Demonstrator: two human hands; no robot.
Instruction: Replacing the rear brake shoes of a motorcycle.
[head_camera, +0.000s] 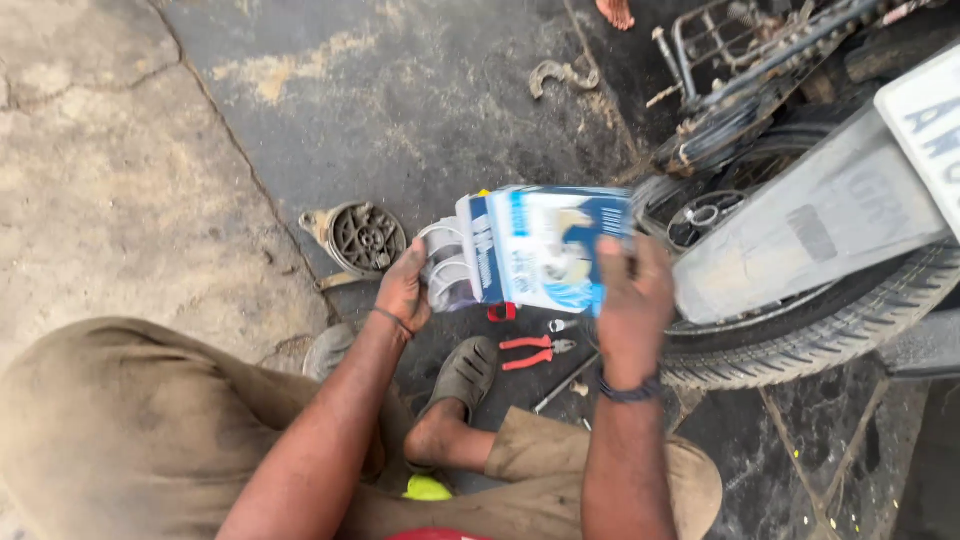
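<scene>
Both hands hold a blue-and-white cardboard box (545, 250) above the floor, just in front of the person's knees. The left hand (405, 290) is closed on the box's open left end, where grey curved metal parts (443, 265) stick out; the right hand (632, 290) grips the right end, fingers wrapped over the top edge. The box is flat, glossy and rectangular, its right edge close to a motorcycle's rear tyre (800, 340), which has ribbed black tread under a grey mudguard (820, 220). Below the box, red-handled pliers (530, 352) and a thin metal rod (565, 383) lie on the floor by a grey sandal (465, 372). A round, ribbed metal drum (365, 238) sits well left of the box. The floor (130, 170) is cracked concrete, oil-dark near the wheel, pale and bare on the left, where there is open room.
</scene>
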